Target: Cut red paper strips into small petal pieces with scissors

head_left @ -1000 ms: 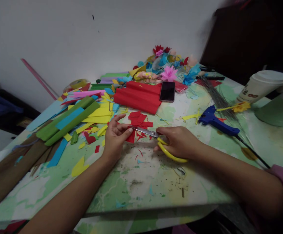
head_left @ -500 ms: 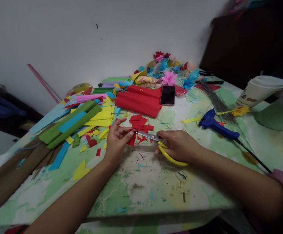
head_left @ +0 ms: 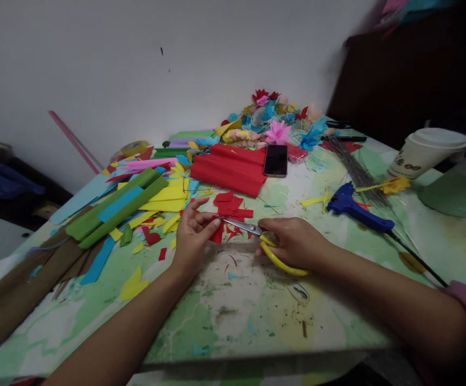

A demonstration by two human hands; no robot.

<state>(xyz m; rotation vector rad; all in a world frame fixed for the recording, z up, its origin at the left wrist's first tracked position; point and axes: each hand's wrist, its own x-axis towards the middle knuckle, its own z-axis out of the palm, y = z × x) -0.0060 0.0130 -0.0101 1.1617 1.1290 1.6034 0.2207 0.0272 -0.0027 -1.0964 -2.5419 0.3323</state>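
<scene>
My left hand (head_left: 193, 233) pinches a small piece of red paper (head_left: 218, 234) between thumb and fingers, just above the table. My right hand (head_left: 295, 241) grips yellow-handled scissors (head_left: 257, 236), whose metal blades point left and meet the red piece. Cut red scraps (head_left: 231, 203) lie just behind the blades. Both forearms reach in from the near edge.
A folded red crepe sheet (head_left: 228, 167) and a dark phone (head_left: 276, 160) lie behind. Green, yellow and blue paper strips (head_left: 120, 201) pile at the left. A blue glue gun (head_left: 355, 208), a wire bundle (head_left: 355, 166) and a lidded paper cup (head_left: 423, 153) sit right. Paper flowers (head_left: 277, 131) crowd the back.
The hands and scissors have hardly moved on the table. The view has tilted slightly, so everything sits a little lower in the picture.
</scene>
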